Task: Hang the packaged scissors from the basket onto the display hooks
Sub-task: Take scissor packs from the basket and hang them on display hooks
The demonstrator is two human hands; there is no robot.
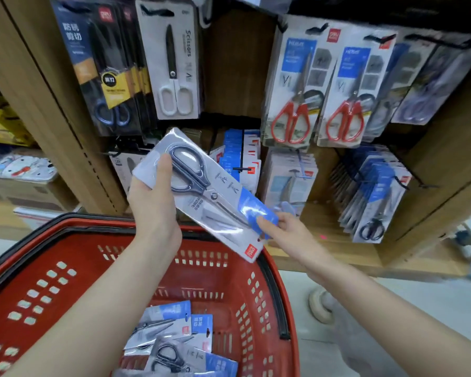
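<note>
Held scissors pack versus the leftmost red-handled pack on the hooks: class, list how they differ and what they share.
Handles: the held pack has grey ones; the red-handled pack red. Pose: the held pack is tilted, handles uppermost; the red-handled pack hangs upright, handles lowest. Shared: blue panel, red logo.

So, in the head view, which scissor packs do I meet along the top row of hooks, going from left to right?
black packs → white pack → first red-handled pack → second red-handled pack → grey packs, too blurred to tell apart
</note>
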